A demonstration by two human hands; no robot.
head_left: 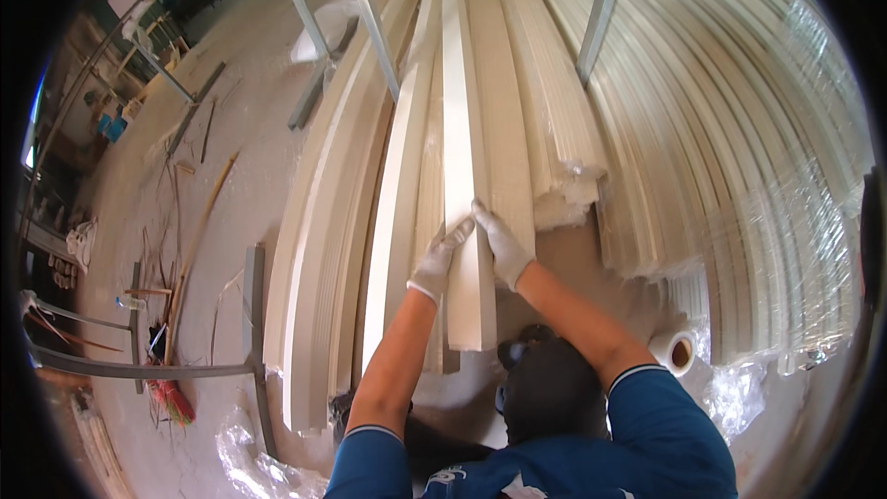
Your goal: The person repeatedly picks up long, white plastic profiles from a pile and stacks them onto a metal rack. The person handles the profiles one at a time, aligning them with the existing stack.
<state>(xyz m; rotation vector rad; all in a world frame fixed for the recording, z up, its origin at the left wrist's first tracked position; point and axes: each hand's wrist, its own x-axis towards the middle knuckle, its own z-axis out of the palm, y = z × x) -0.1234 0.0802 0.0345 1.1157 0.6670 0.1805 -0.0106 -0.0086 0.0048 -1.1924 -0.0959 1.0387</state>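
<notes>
Your dark-blue shirt (665,434) bears a white mark too small to read; no other lettering is legible. Your white-gloved left hand (440,259) and white-gloved right hand (504,245) clasp a long cream rectangular beam (457,120), near its closer end, among similar cream lengths (399,194). It looks gripped but unwrapped; rightward, stacked cream strips (684,83) already lie under clear plastic film (813,231).

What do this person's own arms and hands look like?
The left hand and right hand wear whitish gloves ending around the wrists. The forearms are bare, below short blue sleeves with a thin light stripe near the hem.
</notes>
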